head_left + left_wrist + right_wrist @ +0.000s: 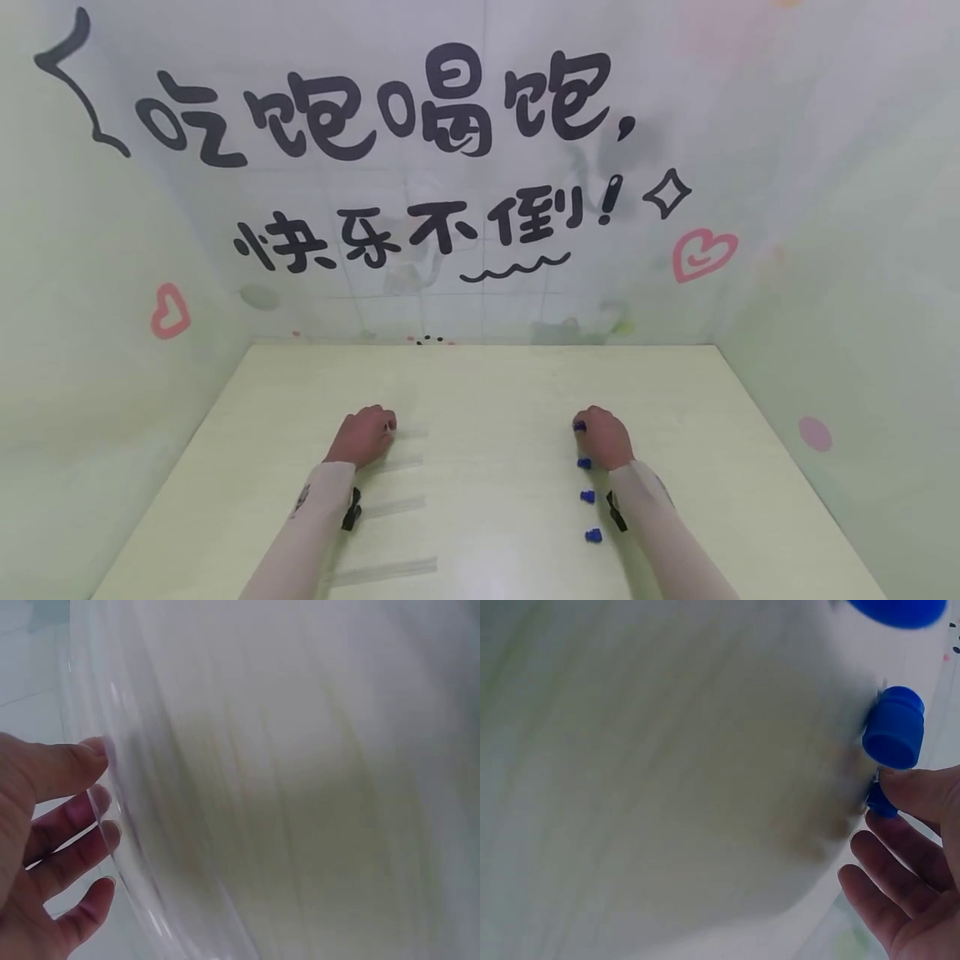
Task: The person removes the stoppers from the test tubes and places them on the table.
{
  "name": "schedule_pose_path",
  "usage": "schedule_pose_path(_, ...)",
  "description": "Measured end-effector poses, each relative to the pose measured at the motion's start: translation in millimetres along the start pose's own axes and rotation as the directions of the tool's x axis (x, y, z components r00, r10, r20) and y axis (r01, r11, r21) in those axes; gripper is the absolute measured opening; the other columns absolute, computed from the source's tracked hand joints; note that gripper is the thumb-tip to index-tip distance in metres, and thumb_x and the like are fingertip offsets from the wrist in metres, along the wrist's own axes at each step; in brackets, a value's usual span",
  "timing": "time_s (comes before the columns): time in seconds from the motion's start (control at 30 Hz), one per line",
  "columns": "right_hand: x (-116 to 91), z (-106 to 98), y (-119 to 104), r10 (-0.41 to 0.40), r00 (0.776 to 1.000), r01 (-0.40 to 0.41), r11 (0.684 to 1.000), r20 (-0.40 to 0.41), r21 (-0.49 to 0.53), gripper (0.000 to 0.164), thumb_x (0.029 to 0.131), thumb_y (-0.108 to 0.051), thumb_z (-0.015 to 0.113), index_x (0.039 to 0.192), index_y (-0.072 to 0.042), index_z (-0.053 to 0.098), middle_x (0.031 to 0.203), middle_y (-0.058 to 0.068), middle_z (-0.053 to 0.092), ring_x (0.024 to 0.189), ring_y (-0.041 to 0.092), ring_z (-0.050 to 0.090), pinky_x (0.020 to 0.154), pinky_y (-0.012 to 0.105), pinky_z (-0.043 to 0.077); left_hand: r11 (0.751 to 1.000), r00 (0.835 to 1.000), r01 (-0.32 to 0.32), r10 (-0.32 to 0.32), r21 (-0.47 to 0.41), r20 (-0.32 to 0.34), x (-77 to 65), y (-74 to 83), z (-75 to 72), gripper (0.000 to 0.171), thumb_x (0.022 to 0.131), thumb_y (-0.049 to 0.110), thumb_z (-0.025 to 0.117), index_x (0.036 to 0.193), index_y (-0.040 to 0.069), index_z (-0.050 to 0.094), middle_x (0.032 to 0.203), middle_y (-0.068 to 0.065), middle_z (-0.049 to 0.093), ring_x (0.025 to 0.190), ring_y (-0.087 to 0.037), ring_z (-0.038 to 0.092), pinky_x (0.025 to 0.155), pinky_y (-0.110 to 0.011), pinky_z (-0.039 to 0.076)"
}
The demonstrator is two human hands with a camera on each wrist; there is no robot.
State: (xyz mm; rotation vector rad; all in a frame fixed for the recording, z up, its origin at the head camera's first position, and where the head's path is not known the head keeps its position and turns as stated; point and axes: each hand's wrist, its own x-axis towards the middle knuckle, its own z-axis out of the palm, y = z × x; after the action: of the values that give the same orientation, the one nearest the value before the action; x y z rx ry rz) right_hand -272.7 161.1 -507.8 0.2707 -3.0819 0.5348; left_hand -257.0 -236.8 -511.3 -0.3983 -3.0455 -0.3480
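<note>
At the far end of a column of clear plastic tubes, my left hand (363,437) holds the near-invisible end of one tube (411,432). The left wrist view shows the thumb and fingertips pinching the edge of this clear tube (133,825). Across the table, my right hand (606,437) pinches a small blue cap (580,426), the farthest of a column. Seen from the right wrist, thumb and index finger grip that cap (883,802), with the other fingers loosely bent. Another blue cap (895,727), hollow and open-ended, stands beside it.
More blue caps (587,497) form a line toward the table's near edge, left of the right forearm. Further clear tubes (397,506) lie crosswise by the left forearm. A printed curtain (480,308) encloses the pale table (502,383) at the back and sides.
</note>
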Motion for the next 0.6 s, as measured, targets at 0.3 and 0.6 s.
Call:
schedule_pose_path(0.3, 2.1, -0.9, 4.8, 0.008, 0.999, -0.009, 1.0, 0.033, 0.003, 0.021, 0.082, -0.003, 0.068, 0.103, -0.002, 0.07, 0.095, 0.013, 0.066, 0.086, 0.027, 0.065, 0.079, 0.042, 0.053, 0.998, 0.998, 0.055, -0.054, -0.027, 0.034, -2.2, -2.6, 0.7, 0.012, 0.081, 0.008, 0.064, 0.092, 0.009, 0.066, 0.086, -0.006, 0.062, 0.081, -0.025, 0.06, 0.069, -0.046, 0.046)
schedule_pose_path(0.6, 5.9, -17.1, 10.4, 0.007, 1.0, -0.009, 0.998, 0.03, 0.06, 0.048, 0.088, -0.025, 0.066, 0.125, 0.003, 0.056, 0.125, 0.023, 0.058, 0.111, 0.039, 0.058, 0.093, 0.05, 0.046, 0.993, 0.995, 0.1, -0.101, -0.055, -0.004, -1.7, -6.4, -9.5, 0.048, 0.093, 0.035, 0.054, 0.132, 0.007, 0.052, 0.129, -0.018, 0.054, 0.114, -0.037, 0.052, 0.086, -0.057, 0.035)
